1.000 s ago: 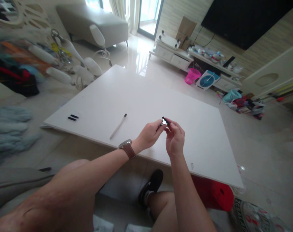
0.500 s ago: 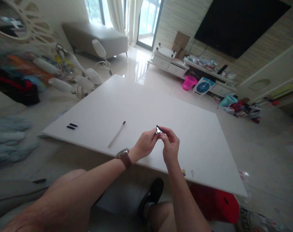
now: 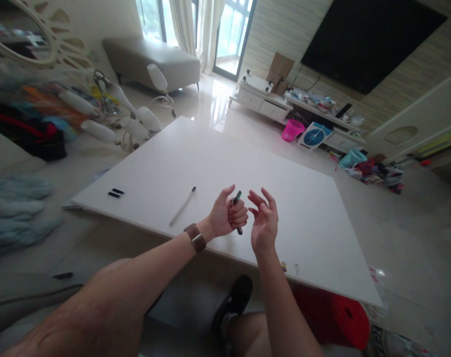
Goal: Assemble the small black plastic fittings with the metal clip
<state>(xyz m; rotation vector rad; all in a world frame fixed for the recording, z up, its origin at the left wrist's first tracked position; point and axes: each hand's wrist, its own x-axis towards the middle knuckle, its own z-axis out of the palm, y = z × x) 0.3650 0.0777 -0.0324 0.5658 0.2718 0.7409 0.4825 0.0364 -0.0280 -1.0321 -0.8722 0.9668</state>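
Observation:
My left hand (image 3: 228, 213), with a brown watch strap at the wrist, is closed around a slim dark object (image 3: 237, 197). Its greenish, shiny upper end sticks out above the fingers and a black end shows below them; its exact kind I cannot make out. Just to the right, my right hand (image 3: 264, 220) is raised with fingers spread and bent, holding nothing. Both hands are above the near side of a white table (image 3: 218, 158). Left of them lies a clear pen-like stick with a black tip (image 3: 183, 206).
Two small black strips (image 3: 116, 193) lie at the table's left corner. A small yellow figure (image 3: 284, 267) and a small clear piece (image 3: 296, 268) are by the near edge. Under that edge stands a red stool-like object (image 3: 346, 317). A lamp with white shades (image 3: 134, 126) stands beyond the left edge.
My right hand has let go of the object and opened, moving slightly away to the right. My left fingers have wrapped round the object, which now points upright.

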